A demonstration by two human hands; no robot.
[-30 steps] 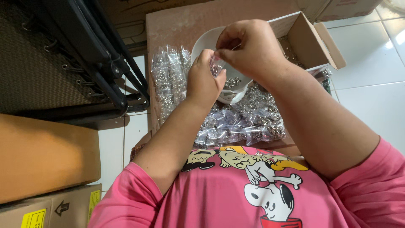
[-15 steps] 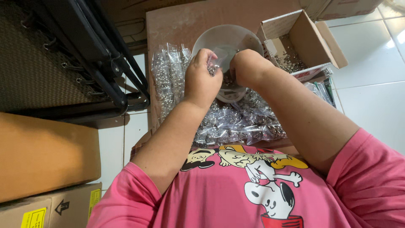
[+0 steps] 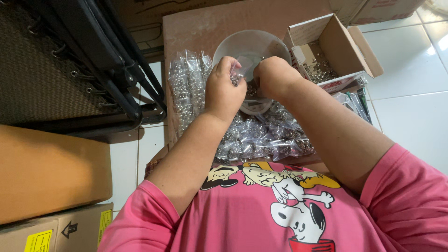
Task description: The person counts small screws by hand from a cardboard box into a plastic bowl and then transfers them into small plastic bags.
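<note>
Head view: both hands have come down from above the white bowl [image 3: 252,46] to its near rim. The left hand [image 3: 224,88] pinches a small clear bag [image 3: 240,70] of silvery pieces; the right hand [image 3: 275,77] is curled (grip hidden). Filled bags [image 3: 261,137] lie heaped nearer on the tabletop [image 3: 210,23]; an open carton [image 3: 333,49] stands right, a yellow-labelled box [image 3: 56,231] near left.

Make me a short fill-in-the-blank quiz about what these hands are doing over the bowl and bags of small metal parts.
1. Both hands, left hand and right hand, meet over the round translucent plastic ____.
2. The open cardboard box beside the right hand holds small ____ parts.
3. The clear plastic bags of metal pieces lie on a ____ cardboard surface.
4. The person's shirt is ____.

Missing words: bowl; metal; brown; pink
</note>
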